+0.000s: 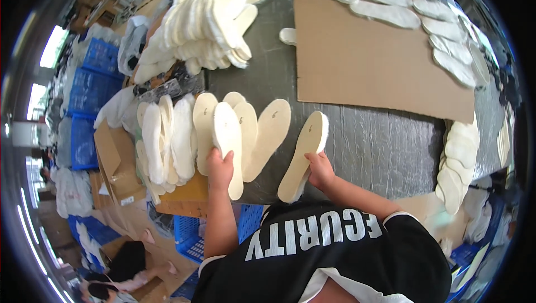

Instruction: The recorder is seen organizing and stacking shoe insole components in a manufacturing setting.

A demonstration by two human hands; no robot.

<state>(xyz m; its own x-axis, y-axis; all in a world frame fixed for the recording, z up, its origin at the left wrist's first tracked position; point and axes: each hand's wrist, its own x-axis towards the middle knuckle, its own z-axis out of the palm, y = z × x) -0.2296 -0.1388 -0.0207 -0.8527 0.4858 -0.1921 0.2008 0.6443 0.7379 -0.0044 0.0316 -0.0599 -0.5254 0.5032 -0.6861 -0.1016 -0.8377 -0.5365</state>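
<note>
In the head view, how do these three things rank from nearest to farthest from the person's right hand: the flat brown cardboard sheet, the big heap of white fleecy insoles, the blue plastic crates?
From the right hand, which grips a beige insole:
1. Flat brown cardboard sheet, just beyond the hand on the table.
2. Big heap of white fleecy insoles, far across, to the left.
3. Blue plastic crates, at the far left, off the table.

An open brown cardboard box (114,160) stands below the left edge of my table (385,146), with a small white label (129,199) low on its side. Blue plastic crates (92,88) are stacked further left. A flat brown cardboard sheet (368,60) lies toward the table's far right corner.
</note>
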